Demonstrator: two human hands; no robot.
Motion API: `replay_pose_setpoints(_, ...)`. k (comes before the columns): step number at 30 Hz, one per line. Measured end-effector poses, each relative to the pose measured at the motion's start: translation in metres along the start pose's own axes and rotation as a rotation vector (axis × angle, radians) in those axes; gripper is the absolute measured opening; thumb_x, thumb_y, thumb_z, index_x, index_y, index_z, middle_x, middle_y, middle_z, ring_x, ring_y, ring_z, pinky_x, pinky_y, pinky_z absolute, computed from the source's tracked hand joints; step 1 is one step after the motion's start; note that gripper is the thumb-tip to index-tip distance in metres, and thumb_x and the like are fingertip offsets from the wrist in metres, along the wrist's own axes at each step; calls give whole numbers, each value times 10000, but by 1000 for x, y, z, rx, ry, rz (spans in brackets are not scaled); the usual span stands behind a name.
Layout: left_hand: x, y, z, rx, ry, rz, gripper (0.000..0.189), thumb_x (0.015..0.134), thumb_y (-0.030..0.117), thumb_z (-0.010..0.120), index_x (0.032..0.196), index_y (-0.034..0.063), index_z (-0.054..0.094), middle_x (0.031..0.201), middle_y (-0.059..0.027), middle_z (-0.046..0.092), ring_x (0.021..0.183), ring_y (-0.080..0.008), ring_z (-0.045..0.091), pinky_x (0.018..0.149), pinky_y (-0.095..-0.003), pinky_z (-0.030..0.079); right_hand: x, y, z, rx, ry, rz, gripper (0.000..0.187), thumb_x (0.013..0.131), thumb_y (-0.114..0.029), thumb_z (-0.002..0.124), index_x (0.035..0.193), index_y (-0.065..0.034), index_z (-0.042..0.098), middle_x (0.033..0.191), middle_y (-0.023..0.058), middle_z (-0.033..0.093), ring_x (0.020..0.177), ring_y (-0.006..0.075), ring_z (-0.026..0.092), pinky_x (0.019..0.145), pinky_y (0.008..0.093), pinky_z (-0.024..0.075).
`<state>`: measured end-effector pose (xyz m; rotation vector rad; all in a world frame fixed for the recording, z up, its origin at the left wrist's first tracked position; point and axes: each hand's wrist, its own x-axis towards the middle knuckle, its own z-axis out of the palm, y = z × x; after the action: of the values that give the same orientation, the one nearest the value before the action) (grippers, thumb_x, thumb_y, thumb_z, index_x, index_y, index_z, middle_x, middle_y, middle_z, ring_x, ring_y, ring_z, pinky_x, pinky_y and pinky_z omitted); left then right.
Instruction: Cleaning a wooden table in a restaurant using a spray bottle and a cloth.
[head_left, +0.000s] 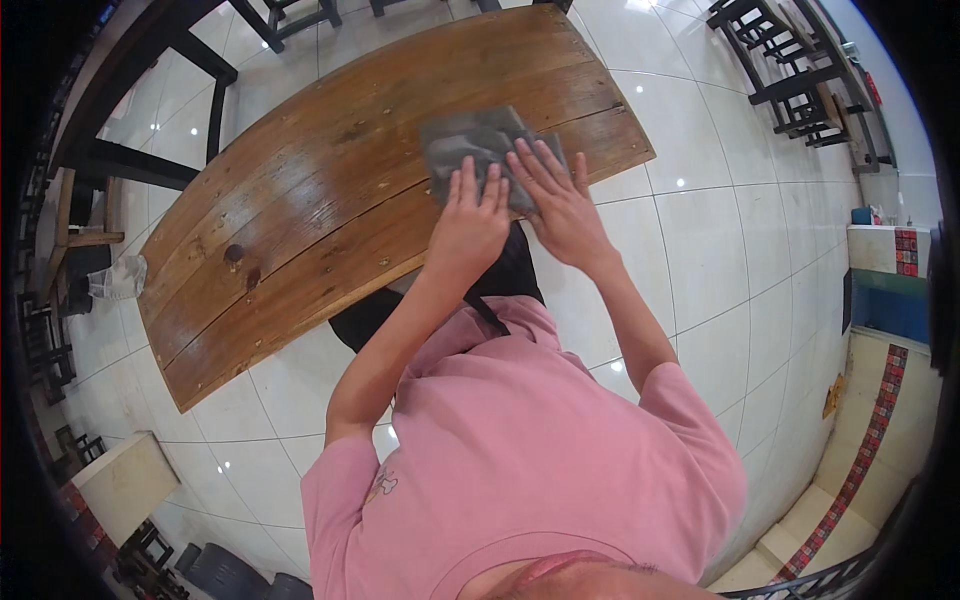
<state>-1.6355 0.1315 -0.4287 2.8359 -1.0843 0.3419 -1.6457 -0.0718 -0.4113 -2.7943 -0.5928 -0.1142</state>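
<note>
A grey cloth (469, 142) lies spread, slightly wrinkled, on a wooden plank tabletop (315, 172), close to its right end. My left hand (471, 221) presses palm down on the cloth's near part, fingers pointing away from me. Beside it, my right hand (559, 199) rests flat over the cloth's right side with its fingers spread and the little finger standing apart. Neither hand is curled around the cloth. Both hands partly hide its near and right edges. The tabletop has knots, nail marks and dark seams between planks.
Dark-framed furniture (150, 97) stands beyond the table's left side. A clear plastic container (118, 277) is near the left end. Stacked dark stools (795, 67) are at far right. White floor tiles (712, 247) surround the table. A tiled counter (874, 247) lines the right wall.
</note>
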Motion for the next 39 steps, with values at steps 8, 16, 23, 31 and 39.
replay_pose_setpoints(8,120,2,44,-185,80,238,565,964,124,568,1513,-8,582,1612,-187,546,1508,-508,447,1261,-548,374,-2,100,3,-139,132,240,778,1025,-281,663,1721,-237,318,1800,8,265,1665,251,220,1295,707,48)
replay_pose_setpoints(16,140,-4,19,-459,48,200,639,925,21,599,1559,78,552,1532,-184,617,1483,-387,517,1229,-472,424,15,148,-21,-218,-40,455,737,1075,-505,556,1723,-247,315,1810,67,222,1667,427,111,1278,733,26)
replay_pose_setpoints(23,-6,-64,-22,-331,235,-203,587,967,26,581,1551,69,554,1524,-181,622,1457,-361,543,1243,-518,388,35,147,-57,-154,-35,250,754,978,-476,704,1662,-279,455,1783,117,274,1664,403,138,1358,573,127)
replay_pose_setpoints(31,-102,-89,-40,-105,229,-483,466,1053,36,538,1513,59,606,1554,-123,616,1495,-346,511,1288,-546,312,64,159,-38,-124,32,-68,552,1077,-317,571,1621,-374,503,1768,27,330,1656,363,195,1366,557,149)
replay_pose_setpoints(39,-132,-108,-35,-293,516,-639,469,1016,21,576,1482,49,621,1464,-124,681,1453,-345,557,1283,-585,303,88,100,33,-167,375,395,519,1095,-361,525,1564,-146,580,1688,86,478,1619,388,304,1308,578,239)
